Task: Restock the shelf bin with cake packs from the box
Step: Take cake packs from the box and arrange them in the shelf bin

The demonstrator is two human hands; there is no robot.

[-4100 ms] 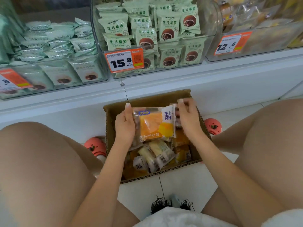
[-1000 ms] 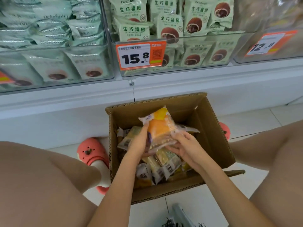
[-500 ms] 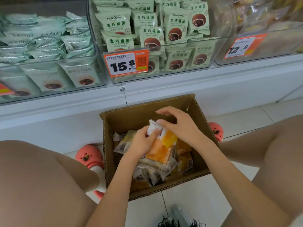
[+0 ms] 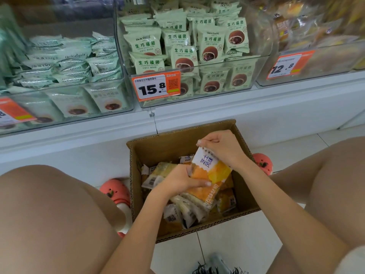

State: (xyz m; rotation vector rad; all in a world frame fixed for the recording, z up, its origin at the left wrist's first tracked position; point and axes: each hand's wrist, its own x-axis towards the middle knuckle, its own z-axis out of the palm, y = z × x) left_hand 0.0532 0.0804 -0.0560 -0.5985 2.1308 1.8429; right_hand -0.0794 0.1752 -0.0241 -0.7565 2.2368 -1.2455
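Note:
An open cardboard box point(image 4: 245, 186) stands on the floor between my knees, holding several orange and clear cake packs. Over it I hold one orange-and-white cake pack point(image 4: 210, 175), tilted with its white end up. My left hand point(image 4: 177, 180) grips its lower left side. My right hand point(image 4: 223, 147) pinches its top white edge. A clear shelf bin point(image 4: 308, 62) at the upper right, tagged 12.8, holds yellowish packs behind glare.
The middle clear bin point(image 4: 227, 91), tagged 15.8, is full of green chocolate-bun packs. A left bin point(image 4: 65, 107) holds pale green packs. The white shelf ledge point(image 4: 237, 111) juts out above the box. Pink clogs point(image 4: 116, 192) flank the box on white floor tiles.
The pack has been turned so its white end points up. My right hand moved from over the pack to pinch its top edge. My left hand shifted onto its lower side.

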